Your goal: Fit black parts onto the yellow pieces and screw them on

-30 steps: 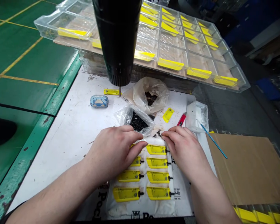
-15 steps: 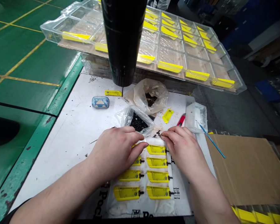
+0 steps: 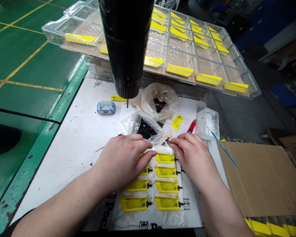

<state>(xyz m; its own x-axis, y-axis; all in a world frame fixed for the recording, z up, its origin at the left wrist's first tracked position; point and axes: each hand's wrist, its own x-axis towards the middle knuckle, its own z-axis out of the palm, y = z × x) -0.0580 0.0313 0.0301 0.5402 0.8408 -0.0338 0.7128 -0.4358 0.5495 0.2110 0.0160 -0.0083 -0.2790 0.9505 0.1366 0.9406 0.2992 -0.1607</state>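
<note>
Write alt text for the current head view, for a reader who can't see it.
A person's left hand partly hides rows of yellow parts, while the right hand is at small black pieces near an open plastic bag. A black tool points its bit down.

Widest lane: left side of the white table (image 3: 71, 138), between left hand (image 3: 127, 156) and blue rounded case (image 3: 106, 108) — only low debris there. Overhead block: black cylindrical driver with thin metal bit (image 3: 125, 49), hanging above the table. Forward of left hand, clear plastic bag of black bits (image 3: 129, 123), then milky plastic bag (image 3: 171, 98), then clear compartmented plastic tray (image 3: 51, 33). Right hand (image 3: 193, 151): tight — red cutter (image 3: 191, 126) just ahead, translucent white box (image 3: 213, 120) walling its outer side. Narrow gap between both hands, above flat yellow plastic plates (image 3: 166, 187).
</note>
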